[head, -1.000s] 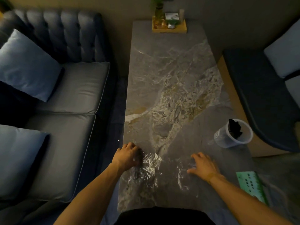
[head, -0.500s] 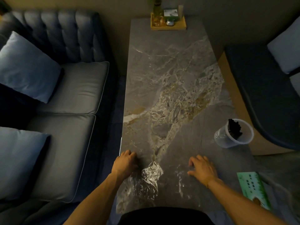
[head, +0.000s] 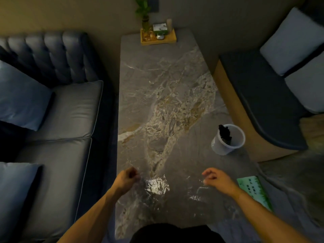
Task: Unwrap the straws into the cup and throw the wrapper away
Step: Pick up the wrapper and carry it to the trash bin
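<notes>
A clear plastic cup (head: pixel 228 139) stands near the right edge of the marble table (head: pixel 166 95), with a bunch of black straws (head: pixel 225 133) leaning inside it. A clear crinkled plastic wrapper (head: pixel 157 185) lies spread on the table's near end between my hands. My left hand (head: pixel 126 179) is closed on the wrapper's left edge. My right hand (head: pixel 216 179) pinches the wrapper's right side with curled fingers.
A green printed card (head: pixel 254 192) lies at the table's near right corner. A wooden tray (head: pixel 158 36) with a plant and small items sits at the far end. A grey sofa (head: pixel 57 120) runs along the left, a dark bench (head: pixel 263 102) on the right.
Both hands have risen slightly off the table and closed on the wrapper's edges. The camera has tilted up, showing more of the far wall.
</notes>
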Tool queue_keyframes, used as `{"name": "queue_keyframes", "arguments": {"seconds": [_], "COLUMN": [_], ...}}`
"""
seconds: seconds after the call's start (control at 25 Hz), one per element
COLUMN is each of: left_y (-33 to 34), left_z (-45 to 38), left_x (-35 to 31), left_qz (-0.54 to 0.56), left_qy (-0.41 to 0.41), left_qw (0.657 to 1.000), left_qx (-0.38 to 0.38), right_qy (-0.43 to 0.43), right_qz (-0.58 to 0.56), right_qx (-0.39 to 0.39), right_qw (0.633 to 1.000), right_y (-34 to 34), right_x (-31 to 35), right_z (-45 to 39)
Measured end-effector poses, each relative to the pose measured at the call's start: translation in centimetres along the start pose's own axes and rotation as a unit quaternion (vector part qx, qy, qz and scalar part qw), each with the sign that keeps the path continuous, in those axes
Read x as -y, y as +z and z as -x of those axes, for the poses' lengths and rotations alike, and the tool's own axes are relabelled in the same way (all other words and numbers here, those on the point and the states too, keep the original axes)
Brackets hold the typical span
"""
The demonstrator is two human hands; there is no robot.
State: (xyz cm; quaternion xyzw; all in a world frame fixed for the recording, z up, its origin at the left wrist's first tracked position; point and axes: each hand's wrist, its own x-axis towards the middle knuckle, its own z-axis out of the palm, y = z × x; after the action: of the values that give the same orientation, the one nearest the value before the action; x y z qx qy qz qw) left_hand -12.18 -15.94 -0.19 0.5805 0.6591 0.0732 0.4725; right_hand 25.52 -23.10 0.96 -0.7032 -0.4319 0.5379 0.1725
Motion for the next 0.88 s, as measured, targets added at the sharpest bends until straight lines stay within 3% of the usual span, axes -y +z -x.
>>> {"name": "queue_keyframes", "arguments": {"seconds": [0.16, 0.36, 0.44, 0.6, 0.76, 0.88], "left_y": [1.1, 2.4, 3.3, 6.4, 10.6, 13.5], "left_z": [-0.2, -0.4, -0.3, 0.6, 3.1, 4.9], "left_x": [-2.4, -4.4, -5.1, -6.4, -8.0, -9.4], "left_qz": [0.152, 0.242, 0.265, 0.273, 0.290, 0.281], "left_qy": [-0.005, 0.012, 0.013, 0.027, 0.012, 0.005], "left_qw": [0.988, 0.967, 0.960, 0.954, 0.944, 0.939], "left_qx": [0.014, 0.077, 0.085, 0.121, 0.156, 0.199], "right_qy": [0.049, 0.086, 0.078, 0.059, 0.026, 0.035], "right_qz": [-0.216, -0.344, -0.415, -0.578, -0.669, -0.663], "right_qx": [-0.044, -0.101, -0.134, -0.189, -0.238, -0.300], "right_qw": [0.974, 0.930, 0.896, 0.792, 0.704, 0.685], "right_y": [-0.9, 0.0, 0.4, 3.2, 7.6, 9.4], "right_x": [-2.2, -5.0, -5.3, -5.0, -4.1, -4.2], "right_z": [2.8, 7.7, 9.9, 14.4, 16.9, 18.1]}}
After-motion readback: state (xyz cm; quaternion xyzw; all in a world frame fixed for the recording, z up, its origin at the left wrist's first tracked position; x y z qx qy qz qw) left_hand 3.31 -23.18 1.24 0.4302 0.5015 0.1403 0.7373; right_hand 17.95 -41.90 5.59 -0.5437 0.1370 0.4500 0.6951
